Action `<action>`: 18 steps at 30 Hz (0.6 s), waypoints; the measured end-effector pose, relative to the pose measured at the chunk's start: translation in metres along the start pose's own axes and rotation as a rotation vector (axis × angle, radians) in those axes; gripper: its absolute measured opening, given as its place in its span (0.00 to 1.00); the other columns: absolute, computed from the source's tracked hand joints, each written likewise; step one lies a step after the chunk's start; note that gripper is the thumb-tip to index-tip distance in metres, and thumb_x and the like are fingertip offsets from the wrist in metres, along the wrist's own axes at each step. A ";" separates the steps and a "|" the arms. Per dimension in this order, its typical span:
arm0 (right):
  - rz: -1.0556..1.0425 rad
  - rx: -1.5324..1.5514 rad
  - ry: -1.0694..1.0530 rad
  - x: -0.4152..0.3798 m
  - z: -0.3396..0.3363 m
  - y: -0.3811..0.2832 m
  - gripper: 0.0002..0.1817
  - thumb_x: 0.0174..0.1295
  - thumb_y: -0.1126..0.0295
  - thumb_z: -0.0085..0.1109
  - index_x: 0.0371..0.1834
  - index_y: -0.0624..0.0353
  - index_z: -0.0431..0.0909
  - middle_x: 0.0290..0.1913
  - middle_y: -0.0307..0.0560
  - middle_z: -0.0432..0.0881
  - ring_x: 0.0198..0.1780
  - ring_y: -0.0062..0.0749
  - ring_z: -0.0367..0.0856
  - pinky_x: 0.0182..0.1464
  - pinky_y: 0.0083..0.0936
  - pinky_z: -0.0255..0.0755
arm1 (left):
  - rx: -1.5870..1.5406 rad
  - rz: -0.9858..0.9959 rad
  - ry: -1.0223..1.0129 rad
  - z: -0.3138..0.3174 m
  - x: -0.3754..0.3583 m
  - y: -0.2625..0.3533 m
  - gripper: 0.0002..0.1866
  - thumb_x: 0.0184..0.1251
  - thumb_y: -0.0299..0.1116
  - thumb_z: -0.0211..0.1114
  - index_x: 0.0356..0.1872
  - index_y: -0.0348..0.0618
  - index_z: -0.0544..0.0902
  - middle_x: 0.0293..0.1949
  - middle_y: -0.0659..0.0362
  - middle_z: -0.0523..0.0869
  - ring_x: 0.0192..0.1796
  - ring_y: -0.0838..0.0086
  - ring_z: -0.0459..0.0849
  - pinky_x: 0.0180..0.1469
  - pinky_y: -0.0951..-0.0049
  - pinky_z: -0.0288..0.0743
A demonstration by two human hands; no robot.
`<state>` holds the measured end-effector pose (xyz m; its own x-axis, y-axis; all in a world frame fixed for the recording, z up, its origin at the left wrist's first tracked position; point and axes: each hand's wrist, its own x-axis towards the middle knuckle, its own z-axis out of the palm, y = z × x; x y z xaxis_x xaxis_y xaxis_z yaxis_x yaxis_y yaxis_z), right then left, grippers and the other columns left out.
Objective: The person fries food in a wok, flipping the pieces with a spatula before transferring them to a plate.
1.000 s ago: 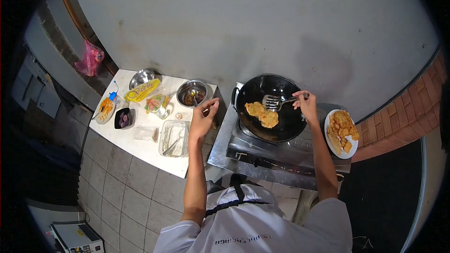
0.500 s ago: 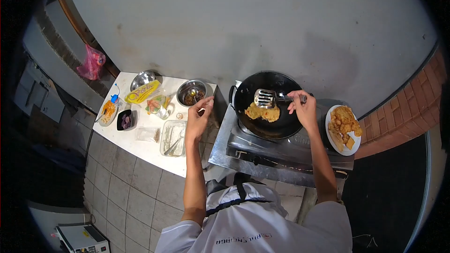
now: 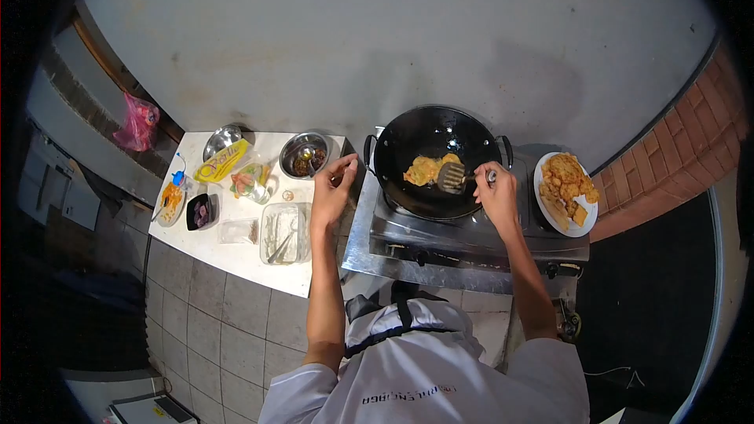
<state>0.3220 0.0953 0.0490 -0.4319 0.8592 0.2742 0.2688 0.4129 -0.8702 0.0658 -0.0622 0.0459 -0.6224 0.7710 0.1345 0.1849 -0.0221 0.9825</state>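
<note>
In the head view my right hand [image 3: 496, 193] is closed around the handle of a slotted metal spatula [image 3: 452, 178]. The spatula's head is down in a black wok [image 3: 479, 144], touching the right side of a golden fried piece in batter [image 3: 422, 172]. Dark, shiny oil surrounds that piece. My left hand [image 3: 333, 188] hovers by the right edge of the white table, left of the wok, its fingers loosely bent and apart with nothing visible in them. Closest to it is a steel bowl [image 3: 305, 155] holding a dark sauce and a spoon.
A white plate [image 3: 582, 228] of fried pieces stands right of the wok on the metal stove [image 3: 471, 248]. The white table [image 3: 236, 263] bears a glass dish [image 3: 286, 233], a small black bowl [image 3: 202, 212], a yellow packet [image 3: 222, 162] and another steel bowl [image 3: 223, 138].
My right hand has lowered the spatula's head from above the fried piece to its right side, its slotted face now tilted. The view has shifted slightly. My left hand stays loosely raised.
</note>
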 end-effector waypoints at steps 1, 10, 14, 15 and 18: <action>-0.041 -0.011 0.033 0.002 0.000 0.000 0.09 0.62 0.73 0.51 0.28 0.70 0.73 0.23 0.47 0.75 0.17 0.22 0.76 0.16 0.18 0.68 | -0.010 0.006 0.005 0.001 0.000 0.000 0.15 0.65 0.34 0.60 0.48 0.36 0.80 0.31 0.64 0.81 0.34 0.84 0.73 0.40 0.81 0.67; -0.234 -0.153 0.119 0.005 0.009 0.001 0.04 0.57 0.79 0.52 0.30 0.71 0.72 0.29 0.59 0.76 0.30 0.52 0.76 0.32 0.36 0.67 | 0.038 -0.024 0.015 -0.004 -0.001 0.005 0.15 0.65 0.35 0.60 0.47 0.35 0.81 0.33 0.63 0.81 0.36 0.84 0.74 0.42 0.81 0.68; -0.214 -0.098 0.064 0.003 0.015 0.009 0.04 0.56 0.80 0.53 0.30 0.71 0.72 0.29 0.59 0.75 0.30 0.54 0.76 0.31 0.36 0.67 | 0.009 -0.009 0.027 -0.002 -0.001 0.005 0.14 0.65 0.33 0.60 0.47 0.35 0.81 0.32 0.64 0.81 0.36 0.84 0.73 0.41 0.82 0.68; -0.214 -0.094 0.064 0.003 0.016 0.011 0.04 0.56 0.80 0.53 0.30 0.71 0.72 0.29 0.59 0.75 0.31 0.54 0.76 0.31 0.36 0.67 | 0.006 -0.012 0.023 -0.002 -0.002 0.005 0.14 0.65 0.33 0.60 0.47 0.35 0.81 0.32 0.64 0.81 0.36 0.84 0.73 0.41 0.82 0.68; -0.211 -0.101 0.069 0.005 0.017 0.011 0.03 0.55 0.80 0.53 0.31 0.71 0.72 0.29 0.60 0.75 0.31 0.55 0.76 0.32 0.37 0.67 | -0.006 -0.015 0.012 -0.001 -0.003 0.004 0.13 0.65 0.32 0.60 0.47 0.35 0.81 0.32 0.64 0.80 0.36 0.84 0.73 0.41 0.82 0.67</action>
<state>0.3079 0.0983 0.0340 -0.4288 0.7681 0.4756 0.2649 0.6103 -0.7466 0.0676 -0.0652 0.0494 -0.6346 0.7633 0.1209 0.1706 -0.0142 0.9852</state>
